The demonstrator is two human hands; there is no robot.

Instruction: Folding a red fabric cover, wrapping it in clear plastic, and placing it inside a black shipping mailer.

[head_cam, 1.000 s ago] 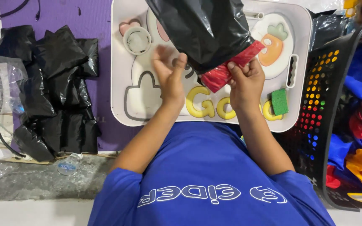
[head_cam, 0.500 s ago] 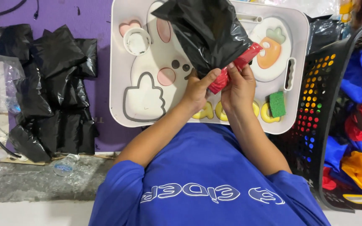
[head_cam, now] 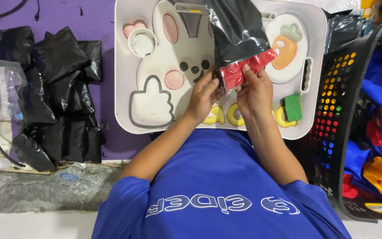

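While the person's blue shirt [head_cam: 217,190] fills the near part of the view, both forearms reach forward from it over the white tray [head_cam: 129,119]. The left hand [head_cam: 204,95] is closed with its fingers pinching the left lower edge of a black plastic bag [head_cam: 235,31]. The right hand [head_cam: 255,90] is closed too, its thumb and fingers gripping the red item [head_cam: 244,71] that sticks out from the open end of the bag. The two hands are just beside each other, and the bag stands up from them, above the middle of the tray.

Under the hands, the tray shows a rabbit picture with pink cheeks and yellow letter shapes near its close edge. A green sponge [head_cam: 293,107] lies on the tray just to the right of the right hand. A small white round cup [head_cam: 143,43] sits further away on the left part of the tray, and a carrot picture is on the right part.

To the left, a pile of black bags [head_cam: 54,93] lies on the purple mat [head_cam: 67,13]. To the right, a black basket [head_cam: 332,110] with holes holds blue, red and yellow cloth.
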